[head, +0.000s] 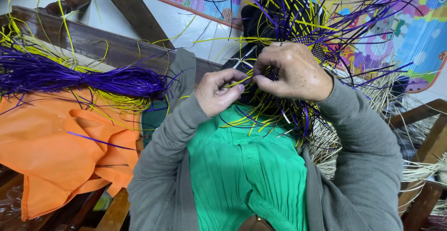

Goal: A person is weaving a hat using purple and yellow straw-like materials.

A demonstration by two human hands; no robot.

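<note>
A half-woven piece of purple, yellow and black strips [298, 31] rests against my lap, loose strip ends sticking out in all directions. My left hand [216, 91] pinches a yellow strip [235, 83] between thumb and forefinger at the near edge of the weave. Pressed against the weave just to its right, my right hand [295, 70] has its fingers curled around strips, a ring on one finger. The two hands nearly touch. Grey sleeves and a green garment [247, 175] fill the lower middle.
A bundle of purple strips [84, 80] with yellow strips lies on orange cloth [56, 147] at the left, on a dark wooden bench [107, 42]. Pale straw fibres [409, 166] hang at the right by wooden furniture. A colourful play mat [409, 21] covers the floor beyond.
</note>
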